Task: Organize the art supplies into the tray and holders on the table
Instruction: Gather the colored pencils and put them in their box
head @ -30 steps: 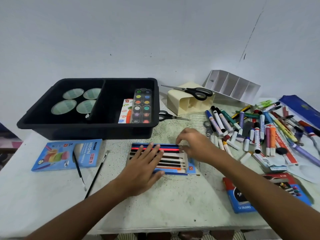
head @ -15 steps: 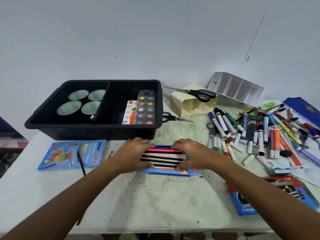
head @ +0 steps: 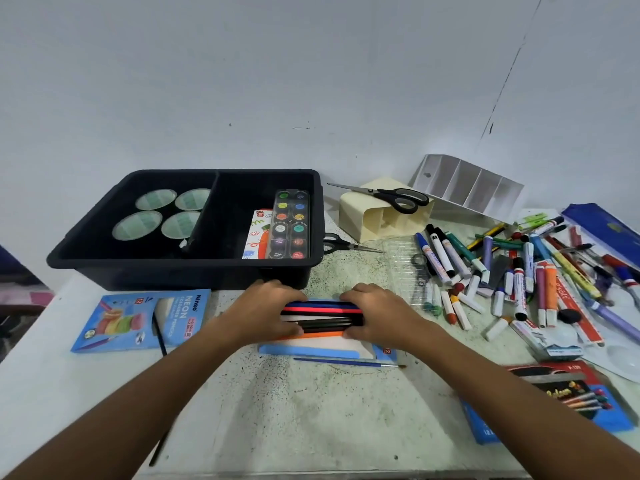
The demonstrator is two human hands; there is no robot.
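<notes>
A bunch of coloured pencils (head: 322, 318) lies gathered over an open blue pencil box (head: 311, 350) at the table's middle. My left hand (head: 263, 315) grips the bunch's left end and my right hand (head: 377, 315) grips its right end, fingers curled round the pencils. Behind them stands the black two-part tray (head: 86, 252), holding several round green-lidded pots (head: 138, 225) on the left and a watercolour palette (head: 290, 225) on the right. A cream holder (head: 381, 216) lies on its side with black scissors (head: 391, 195) on top. A white divided holder (head: 467, 185) leans by the wall.
A heap of markers and crayons (head: 512, 271) covers the table's right side. A blue neon pencil box (head: 138, 320) and a thin brush (head: 159, 334) lie left. A blue-handled brush (head: 349, 362) lies before the hands, second scissors (head: 346, 243) beside the tray, a red-blue crayon box (head: 554, 400) at front right.
My hands moved from lying over the spread pencils to their two ends and pushed them together into a tight bunch, which now sits slightly off the box's front part.
</notes>
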